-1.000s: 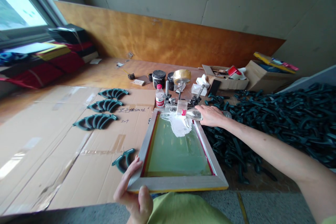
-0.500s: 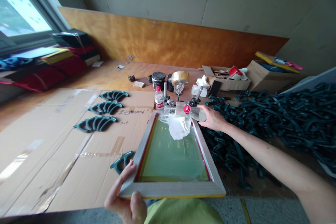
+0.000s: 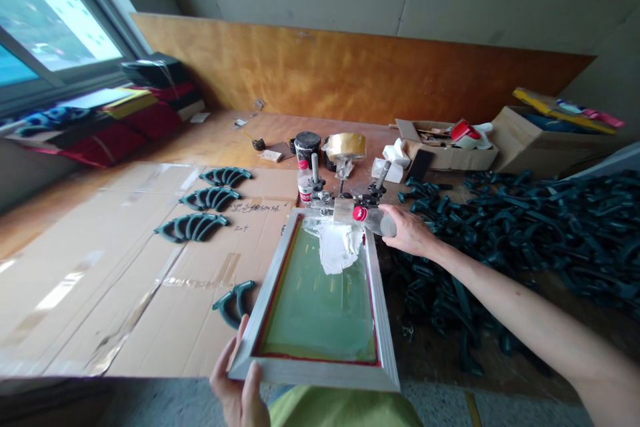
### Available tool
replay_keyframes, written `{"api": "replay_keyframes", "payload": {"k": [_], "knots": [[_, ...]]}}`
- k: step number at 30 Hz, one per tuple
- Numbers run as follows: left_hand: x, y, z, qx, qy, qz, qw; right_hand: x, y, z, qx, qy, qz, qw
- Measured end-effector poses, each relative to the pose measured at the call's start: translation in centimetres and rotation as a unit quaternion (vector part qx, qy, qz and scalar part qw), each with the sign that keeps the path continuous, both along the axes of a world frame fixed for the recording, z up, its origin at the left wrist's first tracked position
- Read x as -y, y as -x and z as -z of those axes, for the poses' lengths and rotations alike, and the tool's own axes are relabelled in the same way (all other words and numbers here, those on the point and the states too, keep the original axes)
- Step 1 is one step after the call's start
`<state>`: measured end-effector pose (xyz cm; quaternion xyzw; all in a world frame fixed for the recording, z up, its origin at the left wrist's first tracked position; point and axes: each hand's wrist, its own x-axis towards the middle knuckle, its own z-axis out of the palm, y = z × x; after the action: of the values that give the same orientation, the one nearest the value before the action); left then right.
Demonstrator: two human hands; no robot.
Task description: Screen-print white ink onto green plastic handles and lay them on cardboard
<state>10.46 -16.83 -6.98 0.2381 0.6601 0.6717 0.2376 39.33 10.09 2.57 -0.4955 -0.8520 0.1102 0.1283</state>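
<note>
Our left fingers (image 3: 253, 388) pinch the frame (image 3: 325, 372) at its near-left corner, seemingly to steady it, while our right fingers (image 3: 399, 216) wrap a sideways bottle (image 3: 376, 221) at the frame's far-right corner

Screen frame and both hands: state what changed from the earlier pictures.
The near end of the screen frame has swung left, the left hand with it. The clear bottle in the right hand has turned its red cap toward the camera. Neither hand let go; the curved green parts on the cardboard stayed.
</note>
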Motion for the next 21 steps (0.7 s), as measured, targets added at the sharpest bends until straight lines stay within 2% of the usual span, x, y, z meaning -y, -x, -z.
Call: {"api": "replay_keyframes", "payload": {"k": [3, 6, 16, 21], "knots": [[0.7, 0.3, 0.8, -0.008, 0.088, 0.0, 0.996, 0.0, 0.4, 0.2, 0.036, 0.001, -0.013, 0.999], [1.0, 0.5, 1.1, -0.019, 0.125, -0.009, 0.992, -0.1, 0.6, 0.7, 0.079, 0.003, -0.016, 0.997], [0.8, -0.2, -0.5, -0.032, 0.163, 0.016, 0.986, -0.1, 1.6, 1.1, 0.186, 0.015, -0.013, 0.982], [0.9, 0.2, -0.4, -0.032, 0.174, 0.031, 0.984, 0.0, 1.9, 1.1, 0.206, 0.012, -0.007, 0.979]]}}
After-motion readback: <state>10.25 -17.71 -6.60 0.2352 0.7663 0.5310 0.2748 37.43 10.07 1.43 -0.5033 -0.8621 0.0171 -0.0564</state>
